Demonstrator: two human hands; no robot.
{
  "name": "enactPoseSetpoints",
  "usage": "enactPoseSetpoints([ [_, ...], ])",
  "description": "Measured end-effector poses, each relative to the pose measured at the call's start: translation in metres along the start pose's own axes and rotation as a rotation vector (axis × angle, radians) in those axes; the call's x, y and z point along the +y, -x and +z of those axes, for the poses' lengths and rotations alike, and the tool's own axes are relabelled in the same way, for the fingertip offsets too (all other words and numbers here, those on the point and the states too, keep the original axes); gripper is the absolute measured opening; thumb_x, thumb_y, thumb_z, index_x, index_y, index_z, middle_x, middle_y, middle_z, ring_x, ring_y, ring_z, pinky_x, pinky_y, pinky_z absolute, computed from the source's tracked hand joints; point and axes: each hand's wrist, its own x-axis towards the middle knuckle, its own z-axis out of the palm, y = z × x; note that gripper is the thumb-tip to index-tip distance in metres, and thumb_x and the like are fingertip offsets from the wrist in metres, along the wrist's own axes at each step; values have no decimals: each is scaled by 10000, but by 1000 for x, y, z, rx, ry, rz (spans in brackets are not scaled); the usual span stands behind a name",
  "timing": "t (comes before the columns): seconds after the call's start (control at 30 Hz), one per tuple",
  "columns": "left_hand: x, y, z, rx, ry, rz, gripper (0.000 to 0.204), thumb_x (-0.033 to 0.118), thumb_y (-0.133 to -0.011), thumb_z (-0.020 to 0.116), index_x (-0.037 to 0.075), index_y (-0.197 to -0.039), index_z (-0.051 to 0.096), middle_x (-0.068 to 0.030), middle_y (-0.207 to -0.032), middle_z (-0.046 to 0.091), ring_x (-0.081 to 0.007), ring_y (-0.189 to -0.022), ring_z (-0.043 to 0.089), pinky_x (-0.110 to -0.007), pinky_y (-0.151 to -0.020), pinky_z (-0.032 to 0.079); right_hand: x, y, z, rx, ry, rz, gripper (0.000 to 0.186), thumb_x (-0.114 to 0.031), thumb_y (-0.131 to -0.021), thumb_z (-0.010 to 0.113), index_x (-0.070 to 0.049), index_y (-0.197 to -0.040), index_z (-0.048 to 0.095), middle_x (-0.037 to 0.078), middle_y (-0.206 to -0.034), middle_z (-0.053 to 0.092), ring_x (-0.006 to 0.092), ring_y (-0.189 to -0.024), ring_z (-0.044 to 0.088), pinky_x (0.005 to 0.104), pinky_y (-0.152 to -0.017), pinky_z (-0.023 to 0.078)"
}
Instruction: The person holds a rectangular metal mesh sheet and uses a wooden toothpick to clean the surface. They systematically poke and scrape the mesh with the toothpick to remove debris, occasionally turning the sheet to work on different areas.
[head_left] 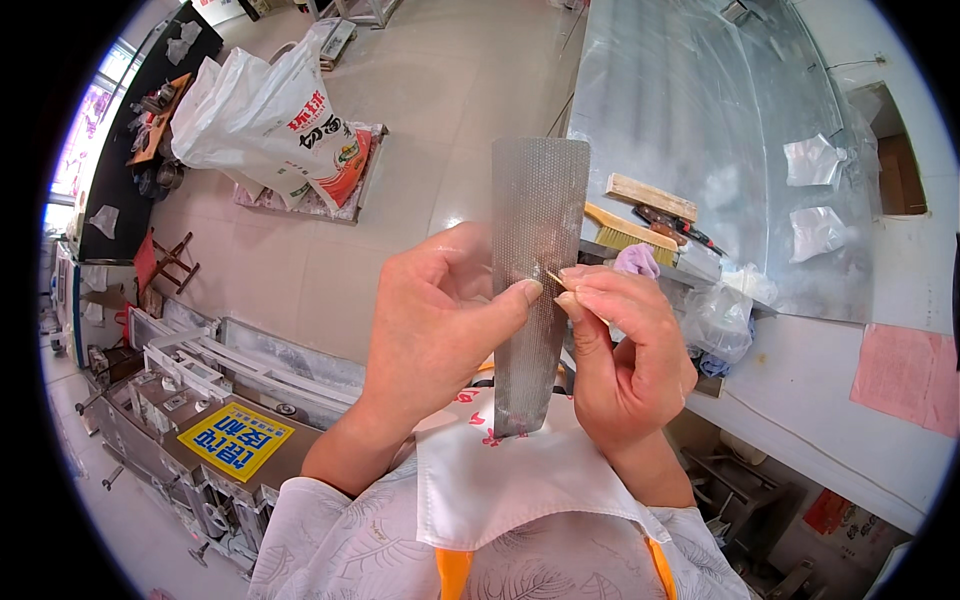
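Observation:
An upright perforated metal strip [538, 185] is in front of my chest, over my white apron [470, 490]. My left hand [430, 330] grips it from the left, thumb across its face and the other fingers partly hidden behind it. Pinched between the thumb and fingers of my right hand [630, 360] is a thin pale stick [553, 275], its tip against the perforations near the middle of the strip.
Large white sacks [250, 110] stand on a low platform. Right: a plastic-covered worktop [700, 80], brush [632, 232], wooden block [650, 197], knives [690, 230], purple cloth [636, 260], plastic bag [718, 320], pink sheet [900, 375]. Lower left: metal machine [150, 450] with yellow sign [235, 440]; folded stool [170, 262] farther back.

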Motion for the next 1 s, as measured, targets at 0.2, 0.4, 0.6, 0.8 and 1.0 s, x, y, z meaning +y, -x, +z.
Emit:
enactPoseSetpoints([
  [0.2,1,0,2,-5,32,3,341,-68,-928,771,-88,-1262,705,-116,-1155,780,-129,-1020,734,-284,-924,593,-1,-1,-2,-10,14,-4,261,118,-877,833,45,-1101,719,196,-1046,785,352,-954,782,413,-845,634],
  [0.4,0,1,2,10,29,-17,343,-64,-929,771,-88,-1265,704,-117,-1167,775,-130,-1028,732,-288,-934,592,-2,1,-3,-28,-16,24,263,117,-881,827,39,-1108,721,196,-1065,785,356,-974,781,412,-865,631],
  [0.6,0,1,1,-3,27,-15,344,-69,-928,768,-85,-1265,699,-116,-1171,774,-128,-1028,730,-286,-932,591,-2,3,-2,-8,-8,21,253,118,-886,821,40,-1103,718,192,-1062,786,360,-970,782,415,-863,632],
  [0.8,-2,3,0,-15,81,-1,370,-74,-921,770,-86,-1283,689,-126,-1180,774,-134,-1037,729,-295,-943,588,-2,4,-3,-23,-27,2,244,121,-883,817,47,-1092,714,196,-1045,782,362,-955,782,419,-854,637],
  [1.0,-2,4,0,-18,112,-1,390,-79,-912,770,-89,-1292,681,-139,-1187,773,-138,-1047,729,-294,-947,584,-8,4,-6,-74,-15,12,241,155,-916,795,64,-1109,682,219,-1059,775,328,-995,784,422,-924,641],
])
